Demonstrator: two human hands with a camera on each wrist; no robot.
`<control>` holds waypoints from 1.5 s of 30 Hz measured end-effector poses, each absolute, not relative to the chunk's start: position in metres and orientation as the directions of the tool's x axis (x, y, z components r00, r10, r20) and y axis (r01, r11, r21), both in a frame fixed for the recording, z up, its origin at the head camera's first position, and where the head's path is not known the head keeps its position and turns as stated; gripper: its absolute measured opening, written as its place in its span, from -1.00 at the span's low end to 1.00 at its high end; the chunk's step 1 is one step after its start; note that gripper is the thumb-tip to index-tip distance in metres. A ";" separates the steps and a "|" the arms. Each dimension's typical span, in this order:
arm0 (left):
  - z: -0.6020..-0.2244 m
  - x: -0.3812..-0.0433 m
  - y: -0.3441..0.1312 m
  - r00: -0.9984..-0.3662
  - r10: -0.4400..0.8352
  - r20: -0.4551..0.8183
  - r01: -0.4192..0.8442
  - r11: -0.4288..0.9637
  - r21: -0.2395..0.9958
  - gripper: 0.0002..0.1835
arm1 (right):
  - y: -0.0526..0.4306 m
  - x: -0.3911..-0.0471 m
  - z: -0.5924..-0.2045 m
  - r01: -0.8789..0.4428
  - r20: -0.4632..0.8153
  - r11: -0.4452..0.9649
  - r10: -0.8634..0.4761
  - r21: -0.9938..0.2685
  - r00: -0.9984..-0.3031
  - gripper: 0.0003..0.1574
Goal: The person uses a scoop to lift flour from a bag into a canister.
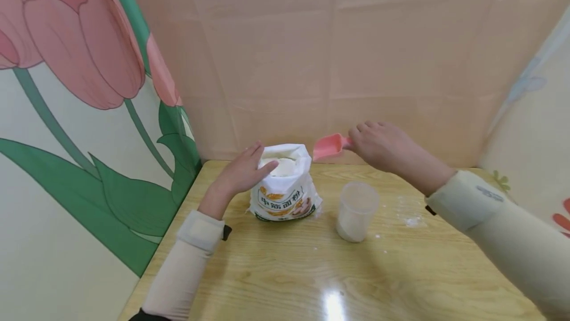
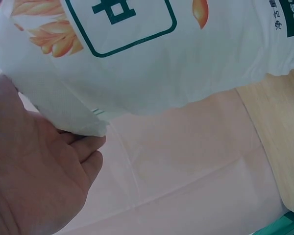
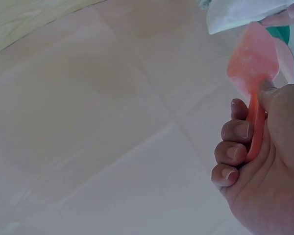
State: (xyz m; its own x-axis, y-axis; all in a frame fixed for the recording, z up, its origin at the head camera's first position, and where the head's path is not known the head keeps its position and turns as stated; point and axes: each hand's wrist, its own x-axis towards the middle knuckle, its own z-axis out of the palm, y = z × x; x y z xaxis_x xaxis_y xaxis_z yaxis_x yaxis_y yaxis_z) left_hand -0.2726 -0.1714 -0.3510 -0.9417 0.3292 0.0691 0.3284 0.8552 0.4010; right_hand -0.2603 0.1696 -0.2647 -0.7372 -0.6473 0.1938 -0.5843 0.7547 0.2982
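My left hand (image 1: 242, 170) holds the upper left side of a white flour bag (image 1: 285, 197), its thumb across the rim. The bag stands upright with its top open, and white flour (image 1: 284, 166) shows inside. In the left wrist view, fingers (image 2: 90, 152) lie against the bag's edge (image 2: 152, 93). My right hand (image 1: 383, 145) grips the handle of a pink scoop (image 1: 328, 146), raised just right of the bag's mouth. The right wrist view shows fingers curled round the handle and a thin white dusting in the scoop (image 3: 255, 58).
A clear plastic cup (image 1: 357, 212) with pale contents stands on the wooden table (image 1: 276, 271), right of the bag. Spilled flour (image 1: 411, 221) marks the tabletop right of the cup. A pink-beige sheet (image 1: 334, 64) hangs behind, and a tulip-patterned wall (image 1: 89, 162) stands at left.
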 end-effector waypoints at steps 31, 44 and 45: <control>-0.350 -0.273 -0.167 -0.941 0.331 0.068 0.331 0.862 0.383 0.08 | 0.086 -0.279 -0.246 -0.612 -0.013 0.634 -0.689 0.472 -0.724 -0.64; -0.351 -0.273 -0.166 -0.943 0.326 0.067 0.324 0.857 0.401 0.00 | 0.051 -0.287 -0.259 -0.503 -0.074 0.686 -0.553 0.525 -0.830 -0.85; -0.352 -0.273 -0.166 -0.943 0.325 0.067 0.324 0.856 0.403 0.00 | 0.049 -0.289 -0.260 -0.495 -0.082 0.695 -0.537 0.522 -0.840 -0.86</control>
State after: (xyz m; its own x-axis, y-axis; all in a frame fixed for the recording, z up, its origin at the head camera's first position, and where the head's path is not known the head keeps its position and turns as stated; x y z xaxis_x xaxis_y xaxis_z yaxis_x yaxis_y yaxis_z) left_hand -0.2734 -0.1659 -0.3515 -0.9432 0.3253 0.0671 0.3239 0.8561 0.4027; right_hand -0.2886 0.0493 -0.2600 -0.8398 -0.5367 -0.0816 -0.4949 0.6950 0.5216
